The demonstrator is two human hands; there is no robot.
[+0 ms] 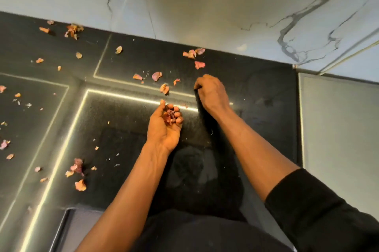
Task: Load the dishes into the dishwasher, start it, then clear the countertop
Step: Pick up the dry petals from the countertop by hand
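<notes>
Dried pink and orange petals lie scattered over the glossy black countertop (pixel 256 92). My left hand (pixel 166 126) is palm up near the middle, its fingers curled around a small heap of collected petals (pixel 169 115). My right hand (pixel 211 92) rests knuckles up on the counter just right of it, fingers pinched together; whether a petal is between them is hidden. Loose petals sit close by: one (pixel 164 88) just beyond my left hand, a pair (pixel 156 75) farther back, and a cluster (pixel 193 53) against the wall.
A marble-look wall (pixel 184 1) rises behind the counter. More petals lie at the left, with clumps at the back (pixel 72 30) and front (pixel 77 166). A grey panel (pixel 338 128) borders the counter on the right. The counter's front edge is near my body.
</notes>
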